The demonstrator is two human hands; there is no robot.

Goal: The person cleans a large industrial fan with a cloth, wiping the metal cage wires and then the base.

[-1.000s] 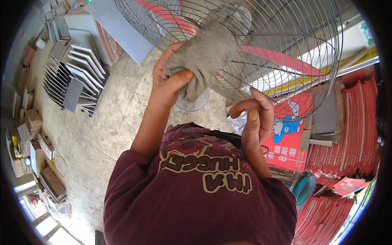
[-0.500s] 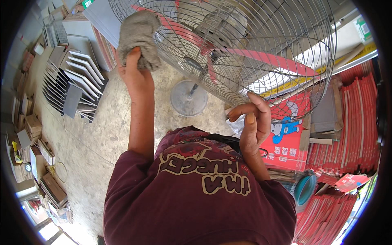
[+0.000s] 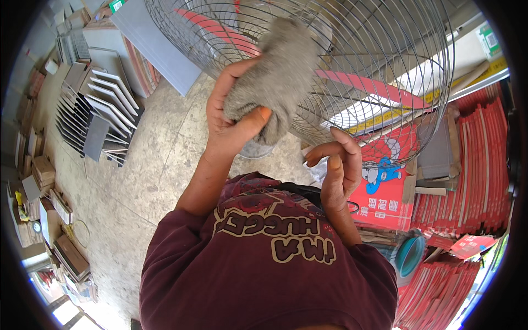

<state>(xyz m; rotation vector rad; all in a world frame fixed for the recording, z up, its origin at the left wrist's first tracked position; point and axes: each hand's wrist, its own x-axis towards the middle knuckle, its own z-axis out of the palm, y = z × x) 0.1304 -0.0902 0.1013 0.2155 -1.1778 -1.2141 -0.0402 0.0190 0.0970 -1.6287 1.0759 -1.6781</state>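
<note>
In front of the person's chest, the left hand (image 3: pixel 228 121) is closed around a bunched grey rag (image 3: pixel 280 71), its thumb pressed on the near side and the fingers wrapped behind. The rag covers the middle of a large fan's wire guard (image 3: pixel 379 58) from this view; whether cloth and wire touch cannot be told. The right hand (image 3: pixel 338 170) is raised just beside the guard's near edge, palm turned inward, fingers loosely curled with a gap between them and the thumb.

Behind the wires run red fan blades (image 3: pixel 377 88), and part of a round grey base (image 3: pixel 254 150) shows below the rag. The person wears a maroon shirt (image 3: pixel 247 291). To the left on the pale concrete floor (image 3: pixel 165 170), a black slotted rack (image 3: pixel 77 124) holds upright white panels (image 3: pixel 113 96), with a flat grey panel (image 3: pixel 159 47) nearer the fan. To the right lie a red printed carton (image 3: pixel 379 201), a tall stack of red cardboard (image 3: pixel 481 170) and a turquoise basin (image 3: pixel 411 257).
</note>
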